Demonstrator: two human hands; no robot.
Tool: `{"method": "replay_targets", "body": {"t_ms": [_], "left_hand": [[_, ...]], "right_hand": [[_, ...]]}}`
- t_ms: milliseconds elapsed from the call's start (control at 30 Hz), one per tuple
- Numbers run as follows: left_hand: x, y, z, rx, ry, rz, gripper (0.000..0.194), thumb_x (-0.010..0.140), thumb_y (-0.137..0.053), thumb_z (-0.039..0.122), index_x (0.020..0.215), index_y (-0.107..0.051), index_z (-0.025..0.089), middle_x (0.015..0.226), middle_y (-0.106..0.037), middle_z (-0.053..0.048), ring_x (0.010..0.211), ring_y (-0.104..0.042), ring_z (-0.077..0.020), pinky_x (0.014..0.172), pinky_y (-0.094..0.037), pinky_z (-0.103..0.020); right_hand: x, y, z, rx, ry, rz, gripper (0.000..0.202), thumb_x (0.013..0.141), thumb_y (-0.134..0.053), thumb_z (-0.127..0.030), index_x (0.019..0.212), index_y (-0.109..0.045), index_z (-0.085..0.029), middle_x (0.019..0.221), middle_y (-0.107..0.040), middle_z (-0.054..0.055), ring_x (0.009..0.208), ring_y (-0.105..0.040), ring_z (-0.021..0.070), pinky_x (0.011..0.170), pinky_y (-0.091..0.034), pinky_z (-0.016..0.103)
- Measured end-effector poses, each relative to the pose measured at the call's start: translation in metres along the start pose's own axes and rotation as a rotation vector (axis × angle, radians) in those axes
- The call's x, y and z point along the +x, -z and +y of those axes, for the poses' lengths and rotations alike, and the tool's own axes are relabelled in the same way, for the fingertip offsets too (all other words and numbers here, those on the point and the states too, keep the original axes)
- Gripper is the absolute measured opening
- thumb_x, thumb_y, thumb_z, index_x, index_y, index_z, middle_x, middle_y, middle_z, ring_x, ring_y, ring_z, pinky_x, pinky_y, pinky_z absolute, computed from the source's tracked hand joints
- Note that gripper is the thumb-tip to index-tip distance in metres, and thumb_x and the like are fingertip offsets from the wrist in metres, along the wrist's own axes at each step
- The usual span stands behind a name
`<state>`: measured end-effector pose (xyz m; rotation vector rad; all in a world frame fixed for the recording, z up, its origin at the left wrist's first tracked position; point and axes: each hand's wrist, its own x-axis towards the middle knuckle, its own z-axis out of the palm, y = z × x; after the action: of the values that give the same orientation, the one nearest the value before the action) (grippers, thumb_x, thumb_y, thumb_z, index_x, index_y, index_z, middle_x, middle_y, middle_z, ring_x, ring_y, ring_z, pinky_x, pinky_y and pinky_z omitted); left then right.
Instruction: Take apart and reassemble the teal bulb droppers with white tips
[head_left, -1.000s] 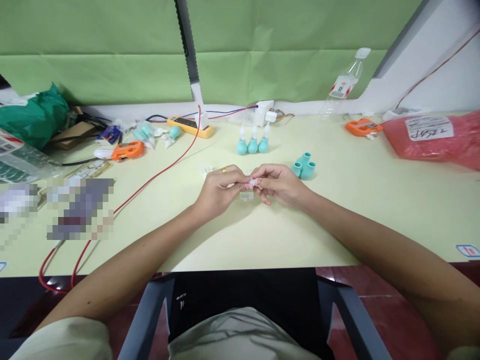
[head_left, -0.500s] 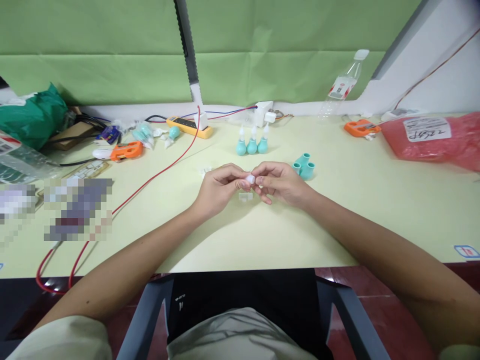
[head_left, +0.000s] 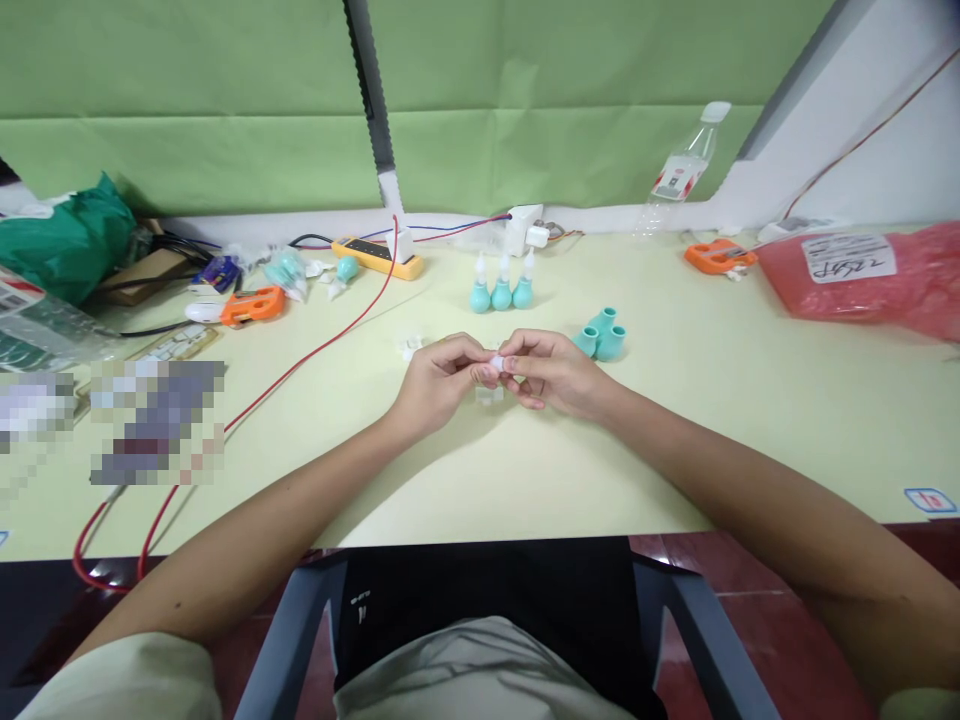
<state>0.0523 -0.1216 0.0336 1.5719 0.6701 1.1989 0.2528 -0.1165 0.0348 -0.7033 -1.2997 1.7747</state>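
Note:
Over the middle of the table, my left hand (head_left: 448, 378) and my right hand (head_left: 551, 370) meet, fingertips closed on a small white plastic piece (head_left: 497, 363) between them. Fingers cover most of that piece, so its full shape is hidden. Just below it a small clear plastic part (head_left: 489, 395) lies on the table, and more clear bits (head_left: 411, 346) rest left of my left hand. Beyond my hands stand three teal bulbs with clear nozzles (head_left: 501, 290). A cluster of open-mouthed teal bulbs (head_left: 604, 335) sits beside my right hand.
Orange-handled tools lie at left (head_left: 253, 305) and right (head_left: 720, 257). A red cable (head_left: 315, 345) crosses the left side. Along the back are a yellow power strip (head_left: 379, 258), a white plug block (head_left: 524, 230) and a tilted plastic bottle (head_left: 684, 170). A red bag (head_left: 847, 275) occupies the right.
The white piece has turned slightly between my fingertips and shows less now. The view has shifted a little; both hands stay in nearly the same place.

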Motion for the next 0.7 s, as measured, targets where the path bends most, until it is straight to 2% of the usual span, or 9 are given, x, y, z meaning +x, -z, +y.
{"method": "replay_targets", "body": {"t_ms": [167, 300, 400, 467, 567, 633, 700], "left_hand": [[0.003, 0.001, 0.001, -0.126, 0.096, -0.056, 0.033, 0.082, -0.082, 0.042, 0.098, -0.072, 0.015, 0.086, -0.075, -0.007, 0.079, -0.072, -0.0177, 0.078, -0.06, -0.034], [0.005, 0.003, -0.003, -0.263, 0.134, -0.091, 0.031, 0.084, -0.08, 0.041, 0.1, -0.072, 0.016, 0.088, -0.074, -0.007, 0.083, -0.072, -0.0183, 0.084, -0.059, -0.038], [0.005, 0.004, -0.003, -0.345, 0.173, -0.091, 0.025, 0.084, -0.079, 0.036, 0.097, -0.072, 0.016, 0.087, -0.072, -0.007, 0.082, -0.071, -0.0181, 0.078, -0.058, -0.035], [0.005, 0.004, -0.001, -0.352, 0.203, -0.064, 0.022, 0.084, -0.077, 0.032, 0.099, -0.071, 0.016, 0.088, -0.07, -0.007, 0.077, -0.069, -0.0165, 0.067, -0.054, -0.03], [0.007, 0.008, 0.001, -0.3, 0.222, -0.026, 0.024, 0.086, -0.072, 0.03, 0.108, -0.07, 0.018, 0.094, -0.069, -0.007, 0.068, -0.065, -0.0129, 0.057, -0.048, -0.026], [0.008, 0.012, 0.002, -0.245, 0.2, 0.002, 0.023, 0.087, -0.07, 0.03, 0.108, -0.069, 0.02, 0.093, -0.068, -0.005, 0.065, -0.062, -0.0107, 0.056, -0.047, -0.025], [0.01, 0.016, 0.003, -0.186, 0.168, 0.029, 0.016, 0.087, -0.069, 0.03, 0.1, -0.068, 0.02, 0.087, -0.064, -0.001, 0.062, -0.06, -0.0093, 0.057, -0.048, -0.025]], "right_hand": [[0.0, 0.002, -0.001, -0.004, 0.042, 0.0, 0.029, 0.078, -0.085, -0.036, 0.091, -0.068, -0.016, 0.075, -0.066, 0.002, 0.062, -0.06, 0.0127, 0.04, -0.042, 0.019], [-0.002, 0.004, -0.002, -0.045, 0.074, 0.013, 0.028, 0.078, -0.083, -0.035, 0.095, -0.07, -0.016, 0.077, -0.065, 0.002, 0.063, -0.062, 0.0138, 0.043, -0.044, 0.022], [-0.001, 0.005, -0.002, -0.125, 0.121, 0.066, 0.024, 0.082, -0.078, -0.036, 0.093, -0.069, -0.017, 0.074, -0.064, 0.002, 0.061, -0.061, 0.0146, 0.044, -0.044, 0.024], [0.0, 0.008, 0.0, -0.259, 0.169, 0.139, 0.018, 0.087, -0.072, -0.035, 0.091, -0.068, -0.017, 0.07, -0.062, 0.001, 0.057, -0.059, 0.0142, 0.044, -0.043, 0.026], [0.002, 0.013, 0.004, -0.618, 0.273, 0.243, 0.012, 0.091, -0.064, -0.03, 0.088, -0.067, -0.019, 0.069, -0.061, 0.001, 0.06, -0.057, 0.0145, 0.053, -0.045, 0.028], [0.002, 0.016, 0.006, -0.87, 0.339, 0.226, 0.009, 0.091, -0.061, -0.026, 0.089, -0.067, -0.019, 0.076, -0.063, 0.002, 0.068, -0.058, 0.0158, 0.061, -0.046, 0.03], [0.0, 0.017, 0.007, -1.067, 0.355, 0.112, 0.009, 0.09, -0.063, -0.025, 0.094, -0.068, -0.019, 0.085, -0.065, 0.005, 0.075, -0.059, 0.0172, 0.067, -0.047, 0.031]]}}
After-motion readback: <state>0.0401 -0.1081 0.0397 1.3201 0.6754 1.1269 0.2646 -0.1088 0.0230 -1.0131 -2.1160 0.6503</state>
